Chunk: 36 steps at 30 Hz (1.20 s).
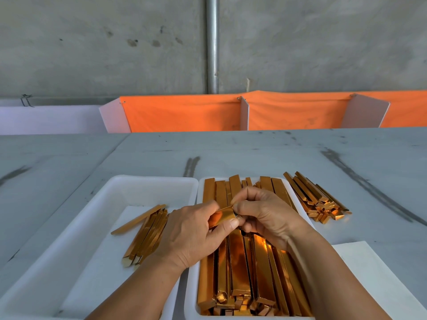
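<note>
Table (254, 153), grey and scuffed, is occupied by two white trays: the right tray (190, 294) is packed with long gold sticks (249, 269), a small stack of flat strips (147, 234) is laid in the left tray (138, 181), and a loose pile (316, 199) is left just beyond the right tray. Above the packed tray, one gold strip (223, 213) is pinched at its end between the curled fingers of the left hand (194, 234) and the right hand (265, 213). It is judged light, thin, slick and easily creased, best gripped by its edges, with the sticks close beneath liable to be knocked.
</note>
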Each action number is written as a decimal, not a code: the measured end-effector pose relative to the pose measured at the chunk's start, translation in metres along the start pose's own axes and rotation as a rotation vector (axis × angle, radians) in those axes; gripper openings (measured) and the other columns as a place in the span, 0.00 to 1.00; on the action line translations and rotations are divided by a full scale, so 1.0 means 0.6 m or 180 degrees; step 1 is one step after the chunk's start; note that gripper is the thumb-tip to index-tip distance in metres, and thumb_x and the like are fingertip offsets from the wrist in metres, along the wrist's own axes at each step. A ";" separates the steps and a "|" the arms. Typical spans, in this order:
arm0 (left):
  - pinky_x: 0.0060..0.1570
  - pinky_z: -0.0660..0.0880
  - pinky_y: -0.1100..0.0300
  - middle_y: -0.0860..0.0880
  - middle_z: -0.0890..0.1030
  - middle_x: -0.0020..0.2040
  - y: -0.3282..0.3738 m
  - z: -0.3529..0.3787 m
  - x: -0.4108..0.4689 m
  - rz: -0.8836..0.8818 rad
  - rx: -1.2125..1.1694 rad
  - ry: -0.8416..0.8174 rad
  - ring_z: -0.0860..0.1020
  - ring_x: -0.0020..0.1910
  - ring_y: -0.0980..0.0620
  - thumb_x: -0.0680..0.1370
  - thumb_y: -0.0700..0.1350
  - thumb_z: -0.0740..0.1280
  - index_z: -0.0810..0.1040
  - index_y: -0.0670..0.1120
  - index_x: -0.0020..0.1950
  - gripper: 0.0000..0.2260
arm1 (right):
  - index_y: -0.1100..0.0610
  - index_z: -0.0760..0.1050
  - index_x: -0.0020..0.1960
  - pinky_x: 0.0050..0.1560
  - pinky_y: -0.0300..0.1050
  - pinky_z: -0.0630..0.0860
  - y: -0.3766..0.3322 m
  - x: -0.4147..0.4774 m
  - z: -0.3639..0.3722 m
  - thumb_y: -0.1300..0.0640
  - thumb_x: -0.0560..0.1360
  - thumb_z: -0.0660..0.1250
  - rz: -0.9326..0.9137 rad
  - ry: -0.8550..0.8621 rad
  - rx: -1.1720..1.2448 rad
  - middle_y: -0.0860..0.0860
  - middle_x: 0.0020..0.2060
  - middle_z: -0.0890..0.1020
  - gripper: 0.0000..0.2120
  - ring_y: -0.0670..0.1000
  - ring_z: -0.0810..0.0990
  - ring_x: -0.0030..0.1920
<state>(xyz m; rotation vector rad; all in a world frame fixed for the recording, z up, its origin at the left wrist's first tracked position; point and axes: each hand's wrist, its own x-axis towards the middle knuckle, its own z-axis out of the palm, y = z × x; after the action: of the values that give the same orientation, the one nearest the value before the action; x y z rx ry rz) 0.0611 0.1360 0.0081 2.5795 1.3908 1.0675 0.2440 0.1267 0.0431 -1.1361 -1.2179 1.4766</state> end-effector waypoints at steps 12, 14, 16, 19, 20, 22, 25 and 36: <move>0.28 0.70 0.64 0.57 0.69 0.28 0.001 -0.005 0.000 0.0044 -0.0123 -0.0125 0.71 0.27 0.56 0.72 0.73 0.54 0.72 0.54 0.40 0.24 | 0.61 0.77 0.41 0.25 0.38 0.71 0.000 0.002 -0.005 0.72 0.73 0.66 0.0164 -0.0154 0.0043 0.57 0.30 0.77 0.08 0.50 0.73 0.29; 0.28 0.68 0.65 0.57 0.70 0.28 0.001 -0.006 0.000 0.0050 -0.0133 -0.0136 0.71 0.27 0.57 0.72 0.73 0.54 0.72 0.54 0.40 0.24 | 0.60 0.77 0.41 0.25 0.38 0.70 0.000 0.002 -0.005 0.72 0.73 0.66 0.0185 -0.0180 0.0071 0.57 0.30 0.77 0.09 0.50 0.73 0.29; 0.29 0.68 0.65 0.56 0.71 0.29 0.000 -0.007 0.000 0.0034 -0.0226 -0.0189 0.72 0.28 0.56 0.72 0.73 0.54 0.73 0.53 0.40 0.24 | 0.60 0.77 0.40 0.25 0.38 0.71 -0.001 0.002 -0.005 0.73 0.73 0.65 0.0203 -0.0237 0.0116 0.57 0.30 0.76 0.10 0.50 0.73 0.28; 0.30 0.68 0.66 0.56 0.71 0.29 0.000 -0.008 -0.001 0.0043 -0.0257 -0.0221 0.72 0.29 0.56 0.72 0.72 0.54 0.73 0.54 0.41 0.23 | 0.61 0.76 0.40 0.25 0.38 0.71 -0.003 0.001 -0.006 0.74 0.73 0.65 0.0215 -0.0291 0.0151 0.56 0.30 0.77 0.10 0.49 0.74 0.28; 0.30 0.67 0.66 0.56 0.71 0.29 0.000 -0.008 -0.001 0.0058 -0.0223 -0.0215 0.72 0.28 0.56 0.72 0.73 0.54 0.72 0.54 0.40 0.23 | 0.61 0.76 0.40 0.25 0.38 0.71 -0.003 0.001 -0.005 0.74 0.73 0.65 0.0215 -0.0291 0.0140 0.56 0.30 0.77 0.10 0.49 0.74 0.28; 0.29 0.66 0.67 0.56 0.70 0.28 0.001 -0.007 -0.001 0.0096 -0.0146 -0.0196 0.71 0.28 0.56 0.73 0.73 0.52 0.71 0.54 0.39 0.24 | 0.61 0.76 0.42 0.25 0.37 0.71 -0.004 0.000 -0.005 0.73 0.73 0.65 0.0214 -0.0265 0.0122 0.56 0.30 0.77 0.09 0.49 0.74 0.28; 0.29 0.64 0.67 0.56 0.67 0.27 0.001 -0.005 0.000 0.0126 -0.0033 -0.0136 0.69 0.26 0.56 0.74 0.72 0.52 0.68 0.54 0.38 0.23 | 0.62 0.76 0.43 0.25 0.37 0.72 -0.003 -0.001 -0.004 0.72 0.74 0.67 0.0161 -0.0136 0.0199 0.57 0.31 0.77 0.07 0.49 0.74 0.28; 0.28 0.67 0.67 0.56 0.69 0.28 -0.002 0.000 0.002 -0.0149 0.0040 0.0054 0.71 0.27 0.57 0.74 0.73 0.48 0.70 0.53 0.40 0.26 | 0.63 0.81 0.48 0.31 0.37 0.77 -0.002 -0.003 -0.002 0.68 0.77 0.66 -0.0149 -0.0033 0.0306 0.59 0.34 0.82 0.06 0.49 0.78 0.27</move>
<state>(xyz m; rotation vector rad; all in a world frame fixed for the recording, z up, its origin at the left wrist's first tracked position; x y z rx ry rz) 0.0607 0.1374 0.0083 2.5390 1.4586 1.0800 0.2459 0.1251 0.0445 -1.0304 -1.1603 1.4912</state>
